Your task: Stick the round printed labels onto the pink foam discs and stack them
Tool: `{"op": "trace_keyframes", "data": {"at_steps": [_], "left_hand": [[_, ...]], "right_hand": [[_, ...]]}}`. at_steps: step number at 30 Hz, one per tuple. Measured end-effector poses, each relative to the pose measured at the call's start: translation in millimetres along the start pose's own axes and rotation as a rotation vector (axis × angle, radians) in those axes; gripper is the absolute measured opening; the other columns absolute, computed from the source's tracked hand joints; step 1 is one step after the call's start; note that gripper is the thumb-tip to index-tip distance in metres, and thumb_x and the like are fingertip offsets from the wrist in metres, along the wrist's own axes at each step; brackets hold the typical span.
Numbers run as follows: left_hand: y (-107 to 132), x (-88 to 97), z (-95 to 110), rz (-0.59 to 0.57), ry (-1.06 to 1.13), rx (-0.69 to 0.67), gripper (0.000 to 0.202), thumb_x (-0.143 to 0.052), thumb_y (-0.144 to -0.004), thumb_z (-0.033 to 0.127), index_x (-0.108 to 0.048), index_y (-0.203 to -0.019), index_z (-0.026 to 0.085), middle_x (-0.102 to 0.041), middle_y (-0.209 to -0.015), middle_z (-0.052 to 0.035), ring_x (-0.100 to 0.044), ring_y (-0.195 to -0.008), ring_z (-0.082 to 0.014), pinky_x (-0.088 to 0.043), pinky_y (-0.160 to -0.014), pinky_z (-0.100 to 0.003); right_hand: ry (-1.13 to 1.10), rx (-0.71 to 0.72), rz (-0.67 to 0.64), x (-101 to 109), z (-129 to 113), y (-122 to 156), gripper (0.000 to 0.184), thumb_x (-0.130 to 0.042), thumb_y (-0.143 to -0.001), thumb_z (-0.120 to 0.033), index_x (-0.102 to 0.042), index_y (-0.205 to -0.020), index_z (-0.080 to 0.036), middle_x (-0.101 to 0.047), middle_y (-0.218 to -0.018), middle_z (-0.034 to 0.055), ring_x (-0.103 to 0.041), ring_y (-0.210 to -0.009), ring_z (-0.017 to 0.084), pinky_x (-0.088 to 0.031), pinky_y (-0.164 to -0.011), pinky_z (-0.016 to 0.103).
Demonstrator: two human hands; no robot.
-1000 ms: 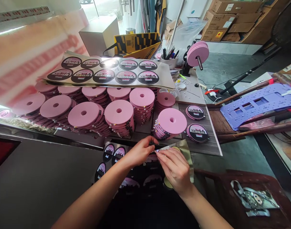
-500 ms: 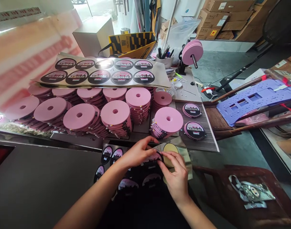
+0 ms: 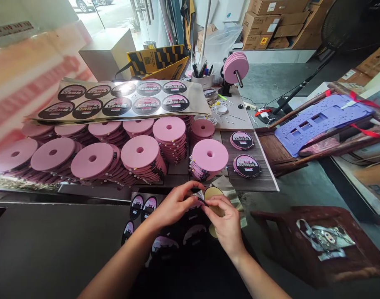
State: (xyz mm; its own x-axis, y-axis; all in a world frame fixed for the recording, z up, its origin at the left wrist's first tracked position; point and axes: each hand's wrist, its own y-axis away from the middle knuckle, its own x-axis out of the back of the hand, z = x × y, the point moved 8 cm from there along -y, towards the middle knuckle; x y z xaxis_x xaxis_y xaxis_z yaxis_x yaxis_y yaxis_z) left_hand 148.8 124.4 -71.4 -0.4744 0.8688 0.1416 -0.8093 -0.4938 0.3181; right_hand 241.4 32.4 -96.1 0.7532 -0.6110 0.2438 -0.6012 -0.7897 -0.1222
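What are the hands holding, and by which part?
The right hand pinches a sticker by its edge; whether the left hand grips it too cannot be told.

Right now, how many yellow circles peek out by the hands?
2. One yellow circle is partly behind the right hand; the lower yellow circle is nearer the person's body. That hand may hide more.

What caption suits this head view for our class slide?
Left hand and right hand handle a sticker over a sticker sheet, near stacked pink discs.
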Motion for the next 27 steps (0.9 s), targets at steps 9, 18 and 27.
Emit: {"op": "trace_keyframes", "data": {"at_steps": [9, 18, 27], "left_hand": [[-5.5, 5.9, -0.9, 0.079, -0.042, -0.031, 0.024, -0.043, -0.081, 0.027, -0.054, -0.099, 0.016, -0.058, -0.092, -0.0028, -0.051, -0.082, -0.0157, -0.039, -0.075, -0.025], [-19.0, 22.4, -12.8, 0.168, -0.319, -0.001, 0.023, -0.049, -0.074, 0.020, -0.058, -0.095, 0.015, -0.064, -0.080, -0.0032, -0.057, -0.071, -0.0176, -0.043, -0.066, -0.027], [10.7, 41.6, 27.8, 0.752, -0.335, -0.310, 0.045, -0.057, -0.074, 0.022, -0.043, -0.117, 0.016, -0.050, -0.119, -0.0113, -0.045, -0.111, -0.0224, -0.033, -0.097, -0.037]], "right_hand": [[0.188, 0.260, 0.058, 1.6, -24.8, 6.3, 0.011, -0.055, -0.081, -0.012, -0.063, -0.078, -0.019, -0.059, -0.076, 0.0047, -0.056, -0.076, 0.018, -0.047, -0.067, 0.033], [0.356, 0.823, -0.238, 7.4, -90.2, 47.7, 0.020, -0.053, -0.076, -0.004, -0.063, -0.080, -0.020, -0.064, -0.072, 0.0051, -0.058, -0.069, 0.017, -0.050, -0.065, 0.033], [-0.446, -0.073, 0.105, 81.7, -58.3, -92.1, 0.018, -0.078, -0.056, -0.025, -0.066, -0.070, -0.022, -0.065, -0.064, -0.0039, -0.058, -0.057, 0.009, -0.047, -0.055, 0.018]]}}
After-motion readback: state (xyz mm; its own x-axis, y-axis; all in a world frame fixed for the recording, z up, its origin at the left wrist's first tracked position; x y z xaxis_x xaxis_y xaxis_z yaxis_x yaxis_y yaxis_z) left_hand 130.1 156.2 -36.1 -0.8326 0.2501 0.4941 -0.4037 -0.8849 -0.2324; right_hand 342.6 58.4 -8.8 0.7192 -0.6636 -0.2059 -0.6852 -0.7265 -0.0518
